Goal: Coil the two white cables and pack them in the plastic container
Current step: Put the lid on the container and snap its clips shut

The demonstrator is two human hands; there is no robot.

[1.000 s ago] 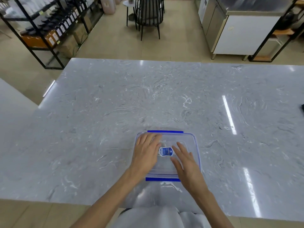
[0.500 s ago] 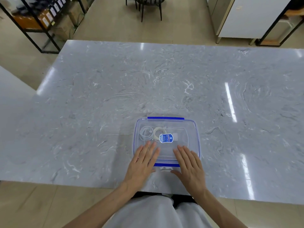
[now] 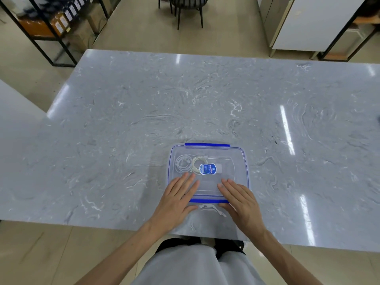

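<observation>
A clear plastic container (image 3: 238,159) with a blue-trimmed lid and blue clips stands near the front edge of the grey marble table (image 3: 144,112). Through the lid I see two coiled white cables side by side: one (image 3: 182,163) at the left, the other (image 3: 197,163) just right of it, partly under a blue label (image 3: 208,169). My left hand (image 3: 177,199) lies flat with fingers spread on the lid's near left part. My right hand (image 3: 239,199) lies flat on the near right part. Both thumbs reach below the front blue clip (image 3: 208,201).
Beyond the table stand a black shelf rack (image 3: 51,23) at the far left, a dark chair (image 3: 188,7) at the far middle and a white cabinet (image 3: 308,23) at the far right. A second pale surface (image 3: 14,120) lies at the left.
Both hands slid from the middle of the lid toward its near edge, uncovering the coiled cables inside. The view tilted down; the container did not move.
</observation>
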